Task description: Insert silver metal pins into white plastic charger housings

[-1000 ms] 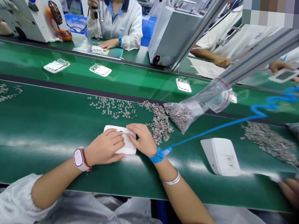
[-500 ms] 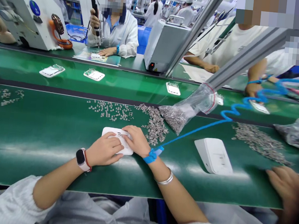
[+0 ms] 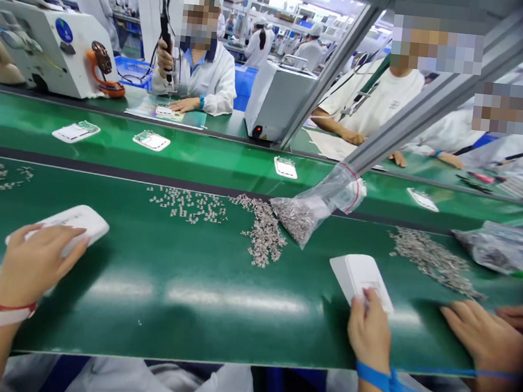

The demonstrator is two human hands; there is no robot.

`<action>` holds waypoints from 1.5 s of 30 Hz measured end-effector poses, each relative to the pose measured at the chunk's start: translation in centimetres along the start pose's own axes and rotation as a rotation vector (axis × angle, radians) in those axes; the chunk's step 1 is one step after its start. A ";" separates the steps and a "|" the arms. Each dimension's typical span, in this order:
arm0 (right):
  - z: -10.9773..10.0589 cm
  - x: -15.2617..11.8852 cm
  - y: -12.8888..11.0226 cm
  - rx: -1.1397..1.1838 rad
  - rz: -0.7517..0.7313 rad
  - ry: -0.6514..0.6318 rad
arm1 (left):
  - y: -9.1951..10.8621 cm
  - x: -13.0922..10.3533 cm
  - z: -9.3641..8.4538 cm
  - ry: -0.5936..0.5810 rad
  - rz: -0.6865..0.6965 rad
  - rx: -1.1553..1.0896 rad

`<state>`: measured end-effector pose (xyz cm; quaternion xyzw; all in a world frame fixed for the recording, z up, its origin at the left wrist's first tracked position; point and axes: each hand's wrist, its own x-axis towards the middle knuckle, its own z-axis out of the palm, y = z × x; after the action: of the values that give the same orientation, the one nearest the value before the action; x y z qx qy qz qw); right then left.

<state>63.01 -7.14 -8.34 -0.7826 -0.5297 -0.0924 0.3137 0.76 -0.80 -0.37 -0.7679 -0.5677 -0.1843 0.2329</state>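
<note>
White casing (image 3: 93,224) in left hand (image 3: 35,263); round blue label (image 3: 64,30) on machine (image 3: 77,70), unreadable

A boxy white machine (image 3: 72,70) with a round blue badge (image 3: 64,30) stands beside a blue plastic crate (image 3: 133,66), left of an upright grey box (image 3: 276,102) (red light (image 3: 258,130) lit).

Glossy green tabletop (image 3: 167,255) with clustered loose metal parts (image 3: 264,236), clear bags (image 3: 300,217) at far edge, white housing (image 3: 360,270) right.
</note>
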 end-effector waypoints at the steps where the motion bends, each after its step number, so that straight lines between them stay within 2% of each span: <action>1: -0.1 -0.6 0.1 0.013 0.002 -0.009 | 0.1 0.7 -0.1 0.006 -0.034 -0.015; 3: -0.7 -2.0 -0.6 0.036 0.024 0.015 | 1.8 2.7 -0.3 0.021 0.003 -0.093; 4: -1.1 -2.7 -1.2 0.049 0.033 0.028 | 3.2 3.7 -0.3 0.019 0.094 -0.140; 6: -1.9 -4.4 -2.8 0.101 0.039 0.038 | 6.9 5.4 -0.3 0.040 0.268 -0.271; 8: -2.6 -6.2 -5.0 0.190 0.004 -0.005 | 11.2 6.4 -0.4 0.038 0.437 -0.426; 12: -3.0 -9.3 -11.9 0.399 -0.191 -0.184 | 19.0 5.4 -1.1 0.051 0.808 -0.687; 15: -2.8 -10.1 -17.3 0.532 -0.330 -0.355 | 22.0 3.7 -1.4 0.045 0.900 -0.739; 17: -2.2 -8.8 -20.1 0.606 -0.399 -0.431 | 22.4 2.9 -1.1 -0.001 0.869 -0.715; 19: -0.9 -6.0 -21.9 0.619 -0.469 -0.447 | 22.0 2.6 -0.5 -0.048 0.827 -0.689; 22: 2.9 0.0 -23.7 0.513 -0.619 -0.431 | 21.0 3.0 0.7 -0.082 0.773 -0.668; 25: 7.6 5.1 -25.5 0.268 -0.767 -0.503 | 19.9 3.9 1.7 -0.095 0.723 -0.643; 27: 10.0 6.8 -26.5 0.170 -0.826 -0.545 | 19.1 4.6 2.0 -0.107 0.721 -0.635; 29: 11.4 7.3 -27.1 0.144 -0.850 -0.564 | 18.4 5.1 2.2 -0.126 0.728 -0.632; 33: 11.8 6.7 -26.5 0.158 -0.840 -0.556 | 17.6 5.7 2.3 -0.157 0.718 -0.633; 42: 10.0 7.6 -24.5 0.303 -0.721 -0.477 | 17.6 5.6 2.1 -0.181 0.710 -0.647; 45: 10.2 7.6 -24.3 0.284 -0.730 -0.551 | 17.5 5.7 2.0 -0.181 0.708 -0.644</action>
<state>42.73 10.59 -3.14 -0.4901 -0.8408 0.0876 0.2126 19.16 0.50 -1.51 -0.9598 -0.2036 -0.1923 -0.0185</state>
